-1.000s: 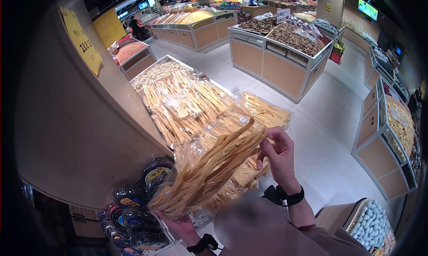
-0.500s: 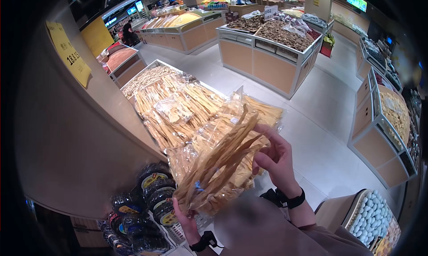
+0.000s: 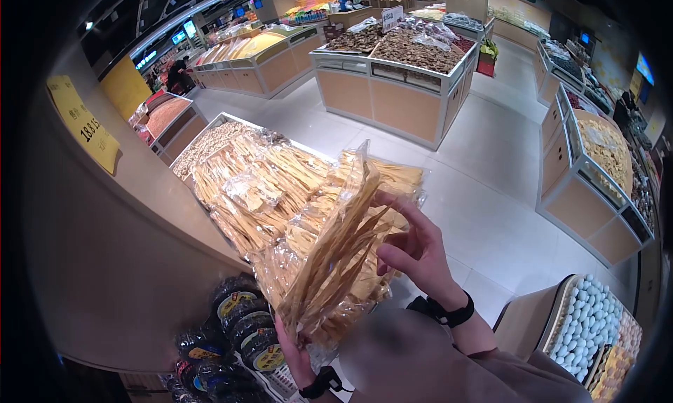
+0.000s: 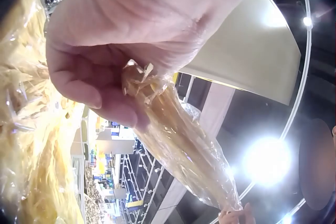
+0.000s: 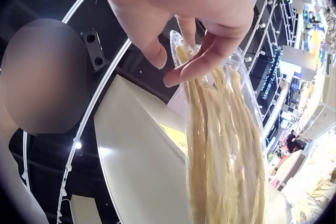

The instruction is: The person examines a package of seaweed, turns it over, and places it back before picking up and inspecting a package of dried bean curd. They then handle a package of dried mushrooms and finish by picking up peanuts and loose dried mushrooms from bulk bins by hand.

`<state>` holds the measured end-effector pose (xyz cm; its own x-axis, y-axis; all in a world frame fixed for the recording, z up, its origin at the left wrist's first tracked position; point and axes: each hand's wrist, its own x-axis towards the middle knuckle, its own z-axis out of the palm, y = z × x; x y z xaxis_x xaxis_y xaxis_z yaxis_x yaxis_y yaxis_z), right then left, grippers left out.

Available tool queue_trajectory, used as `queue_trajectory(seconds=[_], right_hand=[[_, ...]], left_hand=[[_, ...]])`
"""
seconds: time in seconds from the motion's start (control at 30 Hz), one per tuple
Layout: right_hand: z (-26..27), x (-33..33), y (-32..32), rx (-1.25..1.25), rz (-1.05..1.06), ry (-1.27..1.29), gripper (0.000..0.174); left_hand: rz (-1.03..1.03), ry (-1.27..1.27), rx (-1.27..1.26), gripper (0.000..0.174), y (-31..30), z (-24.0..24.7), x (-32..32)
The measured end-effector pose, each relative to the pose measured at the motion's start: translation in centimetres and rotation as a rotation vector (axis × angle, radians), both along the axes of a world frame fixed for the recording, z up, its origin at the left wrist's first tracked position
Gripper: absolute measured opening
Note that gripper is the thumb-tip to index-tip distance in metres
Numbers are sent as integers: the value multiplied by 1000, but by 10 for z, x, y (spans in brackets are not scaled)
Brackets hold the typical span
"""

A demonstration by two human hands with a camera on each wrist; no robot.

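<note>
A clear plastic bag of dried bean curd sticks [image 3: 329, 256] stands tilted in front of me, over the display of similar bags. My left hand [image 3: 296, 354] grips its lower end; in the left wrist view the fingers [image 4: 113, 106] curl round the gathered plastic. At the upper end is my right hand [image 3: 420, 249], its index finger against the bag's edge and partly hidden behind it. In the right wrist view, the thumb [image 5: 155, 55] stands apart from the plastic while the relaxed fingers lie across the bag's top.
Beneath the bag lies a display bin of bagged bean curd sticks [image 3: 242, 217]. Dark plastic-wrapped packages [image 3: 245, 319] sit left of my left hand. A pillar with a yellow price sign [image 3: 84, 126] borders the left. Eggs [image 3: 582, 326] fill a stand at right; a dried-goods counter [image 3: 392, 98] stands ahead.
The bag has swung from a slant to a steeper, more upright tilt. My left hand has moved slightly right with its lower end, and the right hand has shifted left in view.
</note>
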<state>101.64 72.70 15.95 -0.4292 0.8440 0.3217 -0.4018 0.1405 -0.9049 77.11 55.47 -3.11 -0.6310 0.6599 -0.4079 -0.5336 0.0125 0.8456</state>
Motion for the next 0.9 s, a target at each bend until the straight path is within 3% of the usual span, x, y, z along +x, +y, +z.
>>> queue_trajectory(seconds=[0.23, 0.53, 0.63, 0.7, 0.73, 0.8, 0.9], right_hand=[[5, -5, 2, 5, -51, -6, 70], [-10, -18, 9, 74, -77, -80, 77], [-10, -23, 10, 83, -71, -112, 70], [-11, -28, 11, 28, -40, 80, 46], [-14, -28, 12, 26, -36, 76, 46], [-18, -27, 15, -10, -71, 163, 28], [-18, -30, 19, -7, -147, 111, 31]], left_hand=[[-35, -4, 214, 49, -2, -18, -9], [11, -205, 184, 48, -13, -38, -32], [117, 24, 217, 52, -11, -29, -21], [131, -47, 195, 56, -11, -14, -20], [145, -117, 173, 59, -10, -9, -20], [203, -88, 156, 62, -8, -7, -20], [302, -64, 120, 64, -3, 12, -8]])
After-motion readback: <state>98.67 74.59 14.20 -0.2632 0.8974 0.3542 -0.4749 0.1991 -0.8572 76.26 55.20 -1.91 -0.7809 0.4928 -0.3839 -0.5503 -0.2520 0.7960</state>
